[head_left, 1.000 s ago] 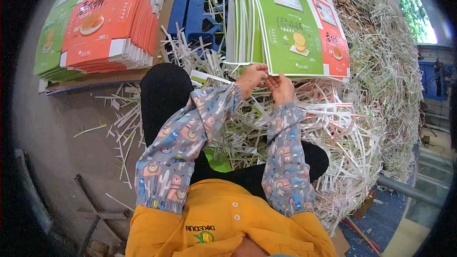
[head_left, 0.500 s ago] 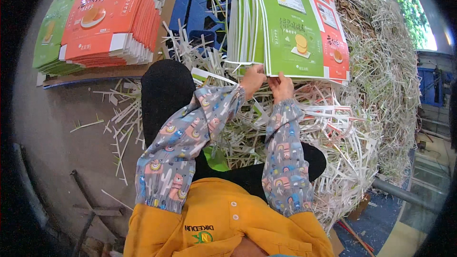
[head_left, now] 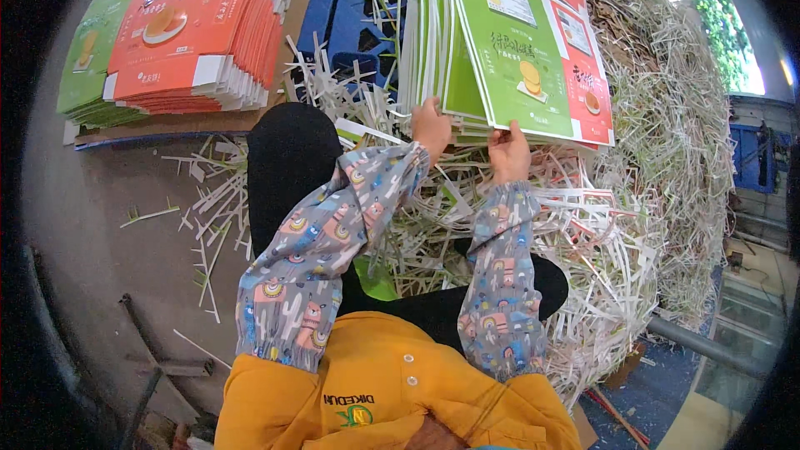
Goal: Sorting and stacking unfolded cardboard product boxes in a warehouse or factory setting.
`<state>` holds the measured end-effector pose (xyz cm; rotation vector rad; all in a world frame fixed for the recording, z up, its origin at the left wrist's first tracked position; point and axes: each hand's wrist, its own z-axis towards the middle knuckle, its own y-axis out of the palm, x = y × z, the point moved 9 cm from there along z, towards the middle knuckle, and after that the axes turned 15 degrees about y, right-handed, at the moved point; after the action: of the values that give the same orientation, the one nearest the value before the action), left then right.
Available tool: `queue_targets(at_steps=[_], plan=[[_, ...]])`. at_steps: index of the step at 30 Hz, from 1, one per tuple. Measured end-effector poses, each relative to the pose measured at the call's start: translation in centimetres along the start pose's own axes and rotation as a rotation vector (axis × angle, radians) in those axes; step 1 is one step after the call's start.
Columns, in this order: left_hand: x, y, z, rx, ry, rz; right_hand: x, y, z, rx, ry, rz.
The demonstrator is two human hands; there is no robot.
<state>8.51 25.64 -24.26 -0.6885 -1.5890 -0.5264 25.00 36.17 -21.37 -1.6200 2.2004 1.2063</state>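
A stack of printed cardboard sheets [head_left: 521, 58], green with red along the right side, lies ahead of me. My right hand [head_left: 509, 154] pinches the near edge of the top sheets, thumb on the upper face. These sheets sit skewed to the right, baring a green strip of the sheets below. My left hand [head_left: 431, 131] is at the stack's near left corner, its fingers closed on the edges of the lower sheets. Its palm side is hidden. Patterned grey sleeves cover both forearms.
Another tall stack of red and green printed sheets [head_left: 187, 29] stands at the far left on a cardboard-topped base. Blue plastic pallets [head_left: 354, 8] show between the stacks. White paper offcuts [head_left: 583, 267] heap around my legs, rising into a bank [head_left: 667, 142] on the right.
The top sheets have shifted right at their near edge, with my right hand moving along. My left hand has drawn slightly left, away from the right hand, widening the gap between them.
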Motion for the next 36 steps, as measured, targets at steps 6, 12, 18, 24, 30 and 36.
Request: queue_targets(at_steps=[6,12,18,24,30,36], plan=[[0.1,-0.4,1.4,0.067,0.142,-0.047,3.4,3.9,0.6,-0.024,0.034,-0.168],[2.3,0.2,0.5,-0.032,-0.014,-0.447,3.7,3.5,0.4,0.017,-0.031,-0.308],[5.5,0.5,-0.9,-0.145,-0.108,-0.591,3.1,3.5,-0.5,-0.065,-0.053,0.000],[4.4,0.2,-0.9,-0.123,-0.214,-0.689,1.0,5.0,-0.7,0.014,-0.050,0.046],[2.5,0.7,0.2,-0.183,-0.153,-0.415,-6.2,6.2,-2.0,-0.128,-0.146,0.121],[1.6,1.8,-0.5,-0.193,-0.145,-0.371,-1.4,1.4,1.2,0.042,-0.077,0.012]])
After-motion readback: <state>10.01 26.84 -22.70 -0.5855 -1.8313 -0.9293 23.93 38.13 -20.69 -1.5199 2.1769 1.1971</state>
